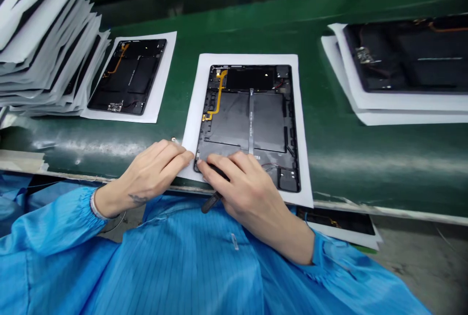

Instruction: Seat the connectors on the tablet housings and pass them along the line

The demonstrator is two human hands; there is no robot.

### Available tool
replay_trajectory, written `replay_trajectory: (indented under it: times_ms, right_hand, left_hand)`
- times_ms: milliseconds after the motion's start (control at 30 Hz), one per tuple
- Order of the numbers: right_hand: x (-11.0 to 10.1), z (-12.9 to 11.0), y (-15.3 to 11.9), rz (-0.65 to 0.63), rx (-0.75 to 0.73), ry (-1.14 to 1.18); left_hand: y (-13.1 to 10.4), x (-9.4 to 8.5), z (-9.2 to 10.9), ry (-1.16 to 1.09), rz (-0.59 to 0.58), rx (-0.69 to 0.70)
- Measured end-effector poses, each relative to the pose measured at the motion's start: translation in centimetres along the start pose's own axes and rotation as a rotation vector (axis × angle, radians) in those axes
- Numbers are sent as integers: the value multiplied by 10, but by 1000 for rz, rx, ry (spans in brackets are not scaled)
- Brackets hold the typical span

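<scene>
An opened tablet [234, 125] lies on a white sheet [305, 168] in front of me, its black inside, orange flex cable [220, 91] and grey ribbon cable [251, 115] showing. My right hand [244, 183] rests over its near left part, fingers closed round a slim black tool [211, 203] whose end sticks out towards me; the working tip is hidden. At the tablet's near left corner, the thumb and fingers of my left hand [157, 168] are pressed together. Whatever they pinch, if anything, is too small to make out.
A tall stack of white sheets with dark panels between them [47, 56] leans at the left. Beside it lies another opened tablet [129, 76]; a further one [413, 56] lies on sheets at the right. Below the green bench's edge [365, 207] is another dark panel [340, 220].
</scene>
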State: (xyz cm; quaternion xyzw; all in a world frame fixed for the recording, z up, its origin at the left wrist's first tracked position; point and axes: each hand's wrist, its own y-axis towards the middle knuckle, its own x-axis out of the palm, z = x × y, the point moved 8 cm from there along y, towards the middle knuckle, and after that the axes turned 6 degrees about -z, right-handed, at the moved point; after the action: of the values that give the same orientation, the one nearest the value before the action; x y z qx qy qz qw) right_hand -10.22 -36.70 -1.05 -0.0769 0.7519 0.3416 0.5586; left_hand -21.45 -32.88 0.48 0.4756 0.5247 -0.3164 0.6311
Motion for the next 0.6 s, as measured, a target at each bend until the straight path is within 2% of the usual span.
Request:
replay_trajectory:
  times_ms: [200,333,433,500,600]
  right_hand:
    - [3,-1,0,19,-18,6]
    - [-11,13,-2,35,49,271]
    - [-23,23,-3,-41,102,402]
    - [-31,25,-2,-43,116,302]
    - [-40,22,-3,71,136,122]
  left_hand:
    - [-9,4,6,-15,-24,50]
    - [-7,2,15,89,-50,123]
    - [-5,3,19,190,-80,194]
    - [-3,6,11,126,-98,178]
    - [1,16,-14,-98,-105,56]
